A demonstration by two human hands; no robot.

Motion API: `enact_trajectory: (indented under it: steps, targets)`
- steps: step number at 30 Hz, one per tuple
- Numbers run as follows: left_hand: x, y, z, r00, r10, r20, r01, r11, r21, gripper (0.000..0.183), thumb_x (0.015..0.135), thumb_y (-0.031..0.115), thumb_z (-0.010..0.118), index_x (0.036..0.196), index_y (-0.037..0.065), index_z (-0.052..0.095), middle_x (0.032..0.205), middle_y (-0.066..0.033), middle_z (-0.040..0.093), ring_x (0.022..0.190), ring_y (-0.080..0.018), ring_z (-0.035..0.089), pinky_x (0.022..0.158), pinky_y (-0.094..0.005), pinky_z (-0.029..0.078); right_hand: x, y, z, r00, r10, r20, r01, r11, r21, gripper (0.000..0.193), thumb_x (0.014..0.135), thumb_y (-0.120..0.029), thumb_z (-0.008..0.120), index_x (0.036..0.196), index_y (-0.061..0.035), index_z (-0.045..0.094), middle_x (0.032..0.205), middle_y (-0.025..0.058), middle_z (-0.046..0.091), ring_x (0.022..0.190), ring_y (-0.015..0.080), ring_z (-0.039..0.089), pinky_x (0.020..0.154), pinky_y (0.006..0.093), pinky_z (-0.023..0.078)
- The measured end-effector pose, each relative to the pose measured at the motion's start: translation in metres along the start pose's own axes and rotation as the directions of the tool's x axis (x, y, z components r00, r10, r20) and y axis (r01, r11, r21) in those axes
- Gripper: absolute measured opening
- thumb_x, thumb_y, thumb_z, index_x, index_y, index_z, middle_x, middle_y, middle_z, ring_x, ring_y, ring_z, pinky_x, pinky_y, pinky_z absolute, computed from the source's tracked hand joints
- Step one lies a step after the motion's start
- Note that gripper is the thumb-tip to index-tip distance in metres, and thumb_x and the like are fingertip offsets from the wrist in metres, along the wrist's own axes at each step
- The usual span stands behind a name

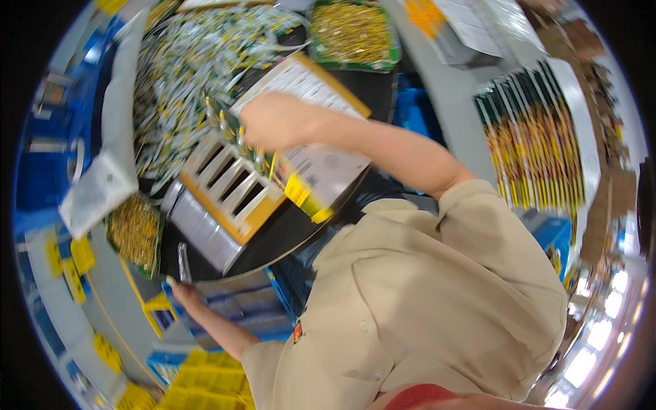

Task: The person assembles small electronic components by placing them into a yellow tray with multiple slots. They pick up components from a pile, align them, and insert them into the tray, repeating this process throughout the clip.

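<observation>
My right hand [273, 119] reaches across the black round table [273, 236], fingers closed around a bunch of small clear packets [229, 126] with yellow-green contents. It hovers over a yellow and white slotted cardboard holder [229, 184] and rests against a printed white card with a yellow border [318, 167]. My left hand [183, 290] is low at the table's near edge, pinching one small clear packet [183, 263] upright. My beige shirt [424, 294] fills the lower right.
A big heap of small clear packets [184, 61] covers the table's far left. Green trays of golden small parts stand at the top [352, 27] and at the left [134, 232]. Rows of carded goods [540, 137] lie on the right. Yellow bins [201, 386] and blue crates [246, 307] sit below.
</observation>
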State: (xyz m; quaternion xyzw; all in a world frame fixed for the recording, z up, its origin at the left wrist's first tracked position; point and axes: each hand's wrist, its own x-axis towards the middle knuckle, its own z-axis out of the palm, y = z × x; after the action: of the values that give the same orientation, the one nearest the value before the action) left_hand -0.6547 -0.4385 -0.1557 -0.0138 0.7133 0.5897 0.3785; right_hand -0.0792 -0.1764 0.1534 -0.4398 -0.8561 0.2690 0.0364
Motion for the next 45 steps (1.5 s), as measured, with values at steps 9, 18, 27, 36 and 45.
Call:
enact_trajectory:
  steps: [9, 18, 27, 36, 45]
  targets:
    - [-0.169, 0.034, 0.070, 0.418, 0.816, 0.400, -0.675, -0.015, 0.737, 0.058, 0.103, 0.044, 0.053, 0.142, 0.001, 0.048, 0.140, -0.0179, 0.049, 0.130, -0.0363, 0.045, 0.110, -0.0438, 0.037, -0.501, 0.191, -0.208, -0.086, 0.300, -0.950, -0.684, 0.676, 0.275, 0.049, 0.100, -0.041, 0.051, 0.129, -0.0045, 0.066, 0.125, 0.0151, 0.067, 0.112, 0.0230, 0.063, 0.097, 0.0351, 0.045]
    - [-0.263, -0.023, 0.146, 0.347, 0.704, 0.619, -0.827, -0.082, 0.557, 0.029, 0.084, 0.000, 0.073, 0.109, -0.001, 0.057, 0.113, -0.0183, 0.052, 0.108, -0.0361, 0.051, 0.091, -0.0435, 0.045, -0.868, 0.363, -0.192, -0.360, 0.369, -0.857, -0.932, -0.088, 0.353, 0.028, 0.094, -0.032, 0.052, 0.091, -0.0114, 0.071, 0.092, 0.0116, 0.073, 0.081, 0.0263, 0.071, 0.071, 0.0402, 0.056]
    - [-0.258, -0.025, 0.141, 0.291, 0.761, 0.580, -0.838, -0.090, 0.538, 0.023, 0.073, -0.002, 0.077, 0.091, 0.004, 0.065, 0.106, -0.0113, 0.066, 0.104, -0.0350, 0.061, 0.092, -0.0442, 0.050, -0.594, 0.259, -0.207, -0.300, 0.061, -0.952, -0.941, -0.180, 0.285, 0.046, 0.098, -0.049, 0.050, 0.113, -0.0133, 0.076, 0.118, 0.0180, 0.071, 0.102, 0.0277, 0.070, 0.083, 0.0392, 0.055]
    - [-0.358, 0.012, 0.189, 0.509, 0.547, 0.664, -0.852, 0.209, 0.481, 0.027, 0.082, 0.000, 0.072, 0.107, 0.010, 0.071, 0.113, -0.0107, 0.061, 0.091, -0.0289, 0.068, 0.077, -0.0357, 0.056, -0.046, 0.029, 0.114, 0.819, -0.570, -0.063, 0.564, 0.781, 0.267, 0.054, 0.085, -0.015, 0.074, 0.136, -0.0131, 0.057, 0.137, 0.0158, 0.057, 0.130, 0.0350, 0.051, 0.104, 0.0407, 0.048]
    - [-0.326, 0.032, 0.278, 0.809, 0.424, 0.406, -0.392, 0.905, -0.164, 0.021, 0.082, 0.006, 0.079, 0.100, -0.001, 0.068, 0.093, -0.0071, 0.072, 0.088, -0.0133, 0.065, 0.082, -0.0274, 0.052, 0.038, -0.012, 0.140, 0.935, -0.342, -0.099, 0.340, 0.777, 0.530, 0.026, 0.088, -0.016, 0.072, 0.106, -0.0042, 0.057, 0.083, 0.0146, 0.068, 0.079, 0.0358, 0.068, 0.067, 0.0428, 0.053]
